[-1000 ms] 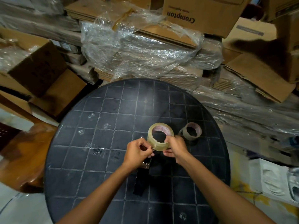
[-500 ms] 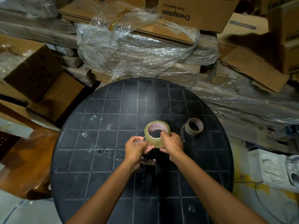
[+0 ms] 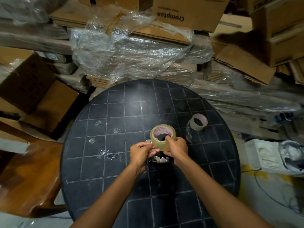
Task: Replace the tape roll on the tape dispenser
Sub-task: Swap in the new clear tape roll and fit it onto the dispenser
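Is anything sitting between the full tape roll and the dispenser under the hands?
Nothing visible. Both the left hand and right hand hold the tape roll directly above the dispenser. The spent roll lies aside to the right, clear of the path.

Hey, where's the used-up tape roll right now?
The nearly empty tape roll lies flat on the round black table, toward its right side, just beyond and right of the full tape roll.

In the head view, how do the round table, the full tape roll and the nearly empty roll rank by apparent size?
1. Round table, by far the largest.
2. Full tape roll, held in both hands.
3. Nearly empty roll; it lies farther from the camera, so the true gap is unsure.
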Available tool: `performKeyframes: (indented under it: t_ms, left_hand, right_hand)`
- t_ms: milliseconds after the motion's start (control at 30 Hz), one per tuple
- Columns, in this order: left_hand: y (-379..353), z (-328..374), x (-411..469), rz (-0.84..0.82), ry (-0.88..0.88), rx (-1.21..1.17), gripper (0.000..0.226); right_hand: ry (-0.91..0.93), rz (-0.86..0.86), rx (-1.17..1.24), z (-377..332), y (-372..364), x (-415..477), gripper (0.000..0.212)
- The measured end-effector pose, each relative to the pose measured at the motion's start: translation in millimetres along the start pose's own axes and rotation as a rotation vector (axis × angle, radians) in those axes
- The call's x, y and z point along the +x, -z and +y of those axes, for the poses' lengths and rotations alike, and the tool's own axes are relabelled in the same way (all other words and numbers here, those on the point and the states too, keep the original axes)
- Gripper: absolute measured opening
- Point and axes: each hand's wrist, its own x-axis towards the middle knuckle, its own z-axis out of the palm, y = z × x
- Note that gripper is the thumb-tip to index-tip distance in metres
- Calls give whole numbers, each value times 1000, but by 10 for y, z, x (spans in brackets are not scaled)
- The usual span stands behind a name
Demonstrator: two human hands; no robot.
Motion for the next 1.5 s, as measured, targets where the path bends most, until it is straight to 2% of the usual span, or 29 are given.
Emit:
performKeyframes:
  t_ms: [167,333,433,567,700,800,933,1000,1100,1200,1300,1367,1500]
  left_hand:
    - [54,-6,1,44,3,-96,18]
    - [135,16,59,-62,60,-82,20]
    - [220,45,92,-164,27,94,21]
    - [327,168,134,-304,-30,357,20]
    - [393,380,201,-344,-77,536,21]
    - [430,407,239,-357,-147,717,18]
    - [403,283,222,-219,-402,1078,24]
    - [437,202,220,-144,-472,1151,21]
    - [577,76,255,-74,-465,1133,15]
    - [638,-33,290,-19,-443,1135,13]
    - [631,-150,307,56,-490,1132,12]
    - [663,-241,329,60,-513,1131,8]
    - [733,-443,327,77,-522,1132,13]
  right_hand:
    - [60,14,14,28,-56,-101,35]
    - [27,-10,27,56,-6,-117,28]
    - [20,-42,12,55,84,-90,25]
    - [56,-90,-121,27,245,20,22]
    - [94,-126,-230,-28,443,226,31]
    - [123,-214,-267,-51,533,405,26]
    - [158,-301,-344,-1,491,626,22]
    - [211,-326,-424,10,469,751,24]
    - [355,-317,-625,-4,472,916,29]
    - [406,-310,-760,38,426,1002,29]
    - [465,-283,-826,83,356,1058,30]
    - [509,-288,-859,78,326,1080,30]
    - [547,-314,-864,89,269,1119,33]
